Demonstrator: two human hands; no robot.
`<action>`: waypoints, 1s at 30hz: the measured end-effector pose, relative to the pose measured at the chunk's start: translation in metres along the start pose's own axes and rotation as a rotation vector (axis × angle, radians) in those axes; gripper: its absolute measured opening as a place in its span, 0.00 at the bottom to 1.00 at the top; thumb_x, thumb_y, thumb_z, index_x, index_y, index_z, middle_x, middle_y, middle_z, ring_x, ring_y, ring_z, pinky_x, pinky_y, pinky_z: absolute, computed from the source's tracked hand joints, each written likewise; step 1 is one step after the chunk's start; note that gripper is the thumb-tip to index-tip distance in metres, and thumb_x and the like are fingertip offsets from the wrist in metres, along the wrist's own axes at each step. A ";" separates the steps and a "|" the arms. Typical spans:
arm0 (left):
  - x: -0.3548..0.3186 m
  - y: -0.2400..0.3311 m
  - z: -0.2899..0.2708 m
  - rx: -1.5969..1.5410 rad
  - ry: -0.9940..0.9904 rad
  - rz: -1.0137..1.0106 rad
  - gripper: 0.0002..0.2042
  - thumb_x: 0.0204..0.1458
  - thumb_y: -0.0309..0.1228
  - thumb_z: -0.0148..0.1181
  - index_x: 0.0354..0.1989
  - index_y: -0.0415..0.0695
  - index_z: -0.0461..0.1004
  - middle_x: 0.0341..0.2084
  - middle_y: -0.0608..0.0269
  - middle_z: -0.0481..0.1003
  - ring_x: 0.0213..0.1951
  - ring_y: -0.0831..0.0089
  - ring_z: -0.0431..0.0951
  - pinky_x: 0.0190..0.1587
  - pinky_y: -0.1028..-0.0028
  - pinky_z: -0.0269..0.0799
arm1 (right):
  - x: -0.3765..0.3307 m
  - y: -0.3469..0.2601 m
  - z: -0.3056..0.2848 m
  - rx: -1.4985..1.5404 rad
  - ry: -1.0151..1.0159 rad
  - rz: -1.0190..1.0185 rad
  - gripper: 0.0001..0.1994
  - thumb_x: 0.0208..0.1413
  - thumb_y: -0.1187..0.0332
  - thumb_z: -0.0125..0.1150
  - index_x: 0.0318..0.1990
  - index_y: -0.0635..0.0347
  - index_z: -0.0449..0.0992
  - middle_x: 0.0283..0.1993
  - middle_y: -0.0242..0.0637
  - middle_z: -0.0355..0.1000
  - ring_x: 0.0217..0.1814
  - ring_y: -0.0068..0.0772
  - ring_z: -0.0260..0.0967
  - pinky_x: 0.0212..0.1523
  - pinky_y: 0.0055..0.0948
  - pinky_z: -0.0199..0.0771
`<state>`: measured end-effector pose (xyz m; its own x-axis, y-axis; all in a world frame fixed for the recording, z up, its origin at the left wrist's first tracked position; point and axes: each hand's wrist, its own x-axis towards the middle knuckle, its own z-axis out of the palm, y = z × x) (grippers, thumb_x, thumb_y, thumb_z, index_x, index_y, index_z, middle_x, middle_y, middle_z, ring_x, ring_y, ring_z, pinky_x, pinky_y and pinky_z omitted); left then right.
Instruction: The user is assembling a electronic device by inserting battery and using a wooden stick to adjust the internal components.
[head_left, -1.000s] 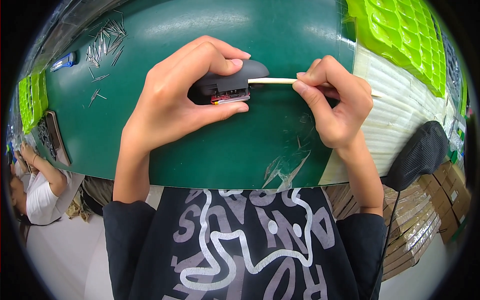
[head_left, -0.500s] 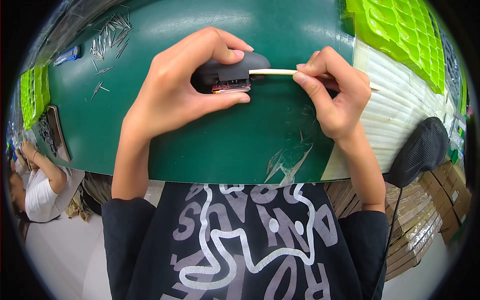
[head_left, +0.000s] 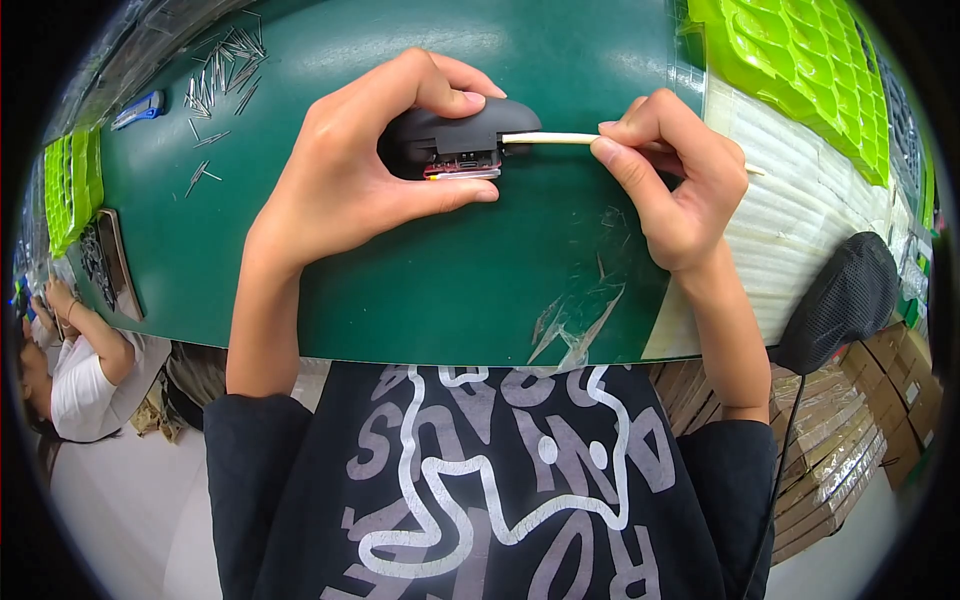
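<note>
A dark grey, rounded plastic housing (head_left: 462, 128) sits in the grip of my left hand (head_left: 345, 165). My left fingers rest on its top and the thumb presses along its lower edge. In its open side a small circuit board (head_left: 466, 163) with a port shows above a thin clear strip. My right hand (head_left: 678, 175) pinches a thin, pale stick (head_left: 560, 139) between thumb and fingers. The stick's left end meets a notch in the housing's side; how far it reaches inside is hidden. Its other end sticks out behind my right hand.
Several thin metal pins (head_left: 225, 75) lie on the green table (head_left: 450, 290) near a blue cutter (head_left: 138, 110). Green trays stand at left (head_left: 73, 188) and right (head_left: 800, 75). A phone (head_left: 118, 262), plastic scraps (head_left: 575, 335), a black mesh-covered object (head_left: 842, 300) and another person (head_left: 95, 380) are around.
The housing has tilted slightly in my left hand, so more of the port area shows. My right hand has shifted a little, with the stick's tip still at the notch.
</note>
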<state>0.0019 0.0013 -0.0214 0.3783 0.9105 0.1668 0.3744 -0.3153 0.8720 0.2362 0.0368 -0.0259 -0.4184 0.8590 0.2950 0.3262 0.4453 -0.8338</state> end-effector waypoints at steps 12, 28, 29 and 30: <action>0.001 0.003 0.004 0.085 0.034 0.038 0.22 0.33 0.24 0.72 0.37 0.38 0.66 0.39 0.50 0.75 0.39 0.68 0.77 0.42 0.73 0.73 | 0.002 -0.001 0.001 0.026 -0.025 0.032 0.07 0.40 0.79 0.61 0.21 0.62 0.67 0.16 0.33 0.69 0.14 0.23 0.65 0.16 0.19 0.61; -0.001 0.012 0.025 -0.213 0.177 -0.049 0.32 0.39 0.18 0.67 0.52 0.45 0.56 0.38 0.52 0.71 0.36 0.74 0.72 0.35 0.77 0.70 | -0.003 -0.018 0.003 0.051 0.013 -0.314 0.06 0.34 0.81 0.61 0.22 0.63 0.70 0.17 0.35 0.64 0.14 0.30 0.63 0.15 0.23 0.59; -0.002 0.014 0.027 -0.313 0.201 -0.058 0.33 0.39 0.18 0.67 0.53 0.45 0.54 0.37 0.52 0.71 0.33 0.77 0.71 0.33 0.78 0.69 | -0.003 -0.020 0.004 0.033 -0.017 -0.354 0.07 0.33 0.80 0.62 0.22 0.62 0.70 0.17 0.35 0.64 0.14 0.31 0.62 0.15 0.24 0.58; -0.001 0.018 0.030 -0.391 0.212 -0.080 0.35 0.39 0.18 0.67 0.55 0.45 0.52 0.34 0.53 0.72 0.30 0.79 0.70 0.31 0.80 0.67 | -0.004 -0.021 0.004 0.032 -0.013 -0.354 0.07 0.33 0.80 0.62 0.22 0.62 0.70 0.17 0.35 0.64 0.14 0.31 0.62 0.15 0.24 0.58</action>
<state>0.0333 -0.0134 -0.0199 0.1643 0.9755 0.1465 0.0325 -0.1538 0.9876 0.2282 0.0228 -0.0115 -0.5114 0.6494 0.5629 0.1327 0.7068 -0.6949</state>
